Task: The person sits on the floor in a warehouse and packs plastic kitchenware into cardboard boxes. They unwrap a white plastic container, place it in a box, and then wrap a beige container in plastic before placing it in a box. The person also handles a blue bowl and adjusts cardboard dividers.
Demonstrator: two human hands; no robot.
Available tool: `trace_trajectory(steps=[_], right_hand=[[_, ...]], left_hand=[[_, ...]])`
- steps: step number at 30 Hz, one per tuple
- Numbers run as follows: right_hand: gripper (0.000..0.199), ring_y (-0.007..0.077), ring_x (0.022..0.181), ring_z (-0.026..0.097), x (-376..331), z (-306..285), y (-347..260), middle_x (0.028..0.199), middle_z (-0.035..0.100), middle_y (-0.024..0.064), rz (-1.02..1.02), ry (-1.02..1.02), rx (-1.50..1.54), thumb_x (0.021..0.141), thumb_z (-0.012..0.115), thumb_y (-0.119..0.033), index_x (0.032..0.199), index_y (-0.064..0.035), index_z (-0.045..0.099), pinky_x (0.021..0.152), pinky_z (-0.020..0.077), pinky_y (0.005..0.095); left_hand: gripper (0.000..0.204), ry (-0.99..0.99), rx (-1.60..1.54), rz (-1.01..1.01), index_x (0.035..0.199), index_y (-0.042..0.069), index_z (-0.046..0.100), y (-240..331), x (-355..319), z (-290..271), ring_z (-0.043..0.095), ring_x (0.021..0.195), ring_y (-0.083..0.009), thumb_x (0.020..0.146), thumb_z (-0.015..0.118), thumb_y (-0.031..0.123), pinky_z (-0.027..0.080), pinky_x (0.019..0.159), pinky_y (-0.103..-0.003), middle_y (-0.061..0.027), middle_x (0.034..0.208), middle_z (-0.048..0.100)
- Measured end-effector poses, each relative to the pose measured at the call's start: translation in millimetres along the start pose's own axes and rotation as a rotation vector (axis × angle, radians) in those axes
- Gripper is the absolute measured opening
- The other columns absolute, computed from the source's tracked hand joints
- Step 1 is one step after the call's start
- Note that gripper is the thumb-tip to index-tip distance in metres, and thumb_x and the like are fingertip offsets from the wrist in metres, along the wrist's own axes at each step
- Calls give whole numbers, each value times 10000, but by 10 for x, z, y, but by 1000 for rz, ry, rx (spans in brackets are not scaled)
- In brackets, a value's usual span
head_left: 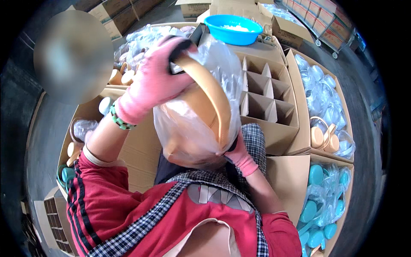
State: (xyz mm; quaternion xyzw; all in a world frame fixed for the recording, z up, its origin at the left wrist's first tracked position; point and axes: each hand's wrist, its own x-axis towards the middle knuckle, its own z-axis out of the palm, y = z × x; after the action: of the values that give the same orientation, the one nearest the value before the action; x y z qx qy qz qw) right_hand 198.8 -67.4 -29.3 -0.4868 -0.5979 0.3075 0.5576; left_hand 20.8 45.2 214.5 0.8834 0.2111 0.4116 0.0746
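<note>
My left hand (156, 79), in a pink glove with dark fingertips, is closed round the upper end of an orange pot's arched handle (212, 98). The pot has a rounded body and hangs tilted in front of my chest. A clear plastic bag (229, 64) wraps loosely round its body, while most of the handle shows outside the film. Low on the right side, my right hand (243, 157), gloved likewise, grips the pot near the handle's lower end; its fingertips are partly hidden behind the bag.
A carton with cardboard dividers (261, 105) stands right of the pot. Farther right, one carton holds bagged clear and orange pieces (323, 137), another bagged teal ones (314, 212). A blue basin (233, 36) sits at the back. Cartons with wrapped pieces (83, 128) line my left.
</note>
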Motion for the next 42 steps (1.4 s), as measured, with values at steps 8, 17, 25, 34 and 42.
trace_trajectory(steps=[8,17,25,34,42], right_hand=[[1063,229,1140,373,69,-90,25,1206,394,121,166,-85,51,458,826,-282,1273,-28,192,977,293,325],[1062,215,1203,283,393,-543,-967,1309,280,105,31,57,310,569,575,-675,1299,-12,181,1000,196,344],[897,204,1217,269,98,-240,-490,1304,305,106,58,174,204,670,659,-480,1288,15,240,1004,211,340],[798,229,1179,346,658,-710,-1331,1276,352,116,-351,241,-271,707,612,-482,1255,8,302,991,250,355],[954,189,1171,347,1021,-897,-1537,1274,353,102,26,79,193,648,537,-655,1276,8,260,980,282,313]], left_hand=[[696,-274,-1015,-960,1241,7,339,-392,-2503,968,353,1175,-246,690,652,293,266,981,-351,-166,1251,387],[600,-266,-748,-647,1113,-23,467,-24,-2455,781,522,960,-232,633,732,218,394,860,-319,-138,1027,543],[452,-206,-655,-576,1180,65,447,-99,-2339,1340,422,1107,-249,763,596,158,327,944,-344,-127,1191,457],[495,-436,-879,-587,1226,87,407,-229,-2562,1459,366,1164,-235,777,587,190,290,976,-334,-108,1259,398],[460,-399,-591,-385,1180,89,444,-202,-2264,1366,399,1118,-240,763,594,210,322,943,-337,-107,1202,435]])
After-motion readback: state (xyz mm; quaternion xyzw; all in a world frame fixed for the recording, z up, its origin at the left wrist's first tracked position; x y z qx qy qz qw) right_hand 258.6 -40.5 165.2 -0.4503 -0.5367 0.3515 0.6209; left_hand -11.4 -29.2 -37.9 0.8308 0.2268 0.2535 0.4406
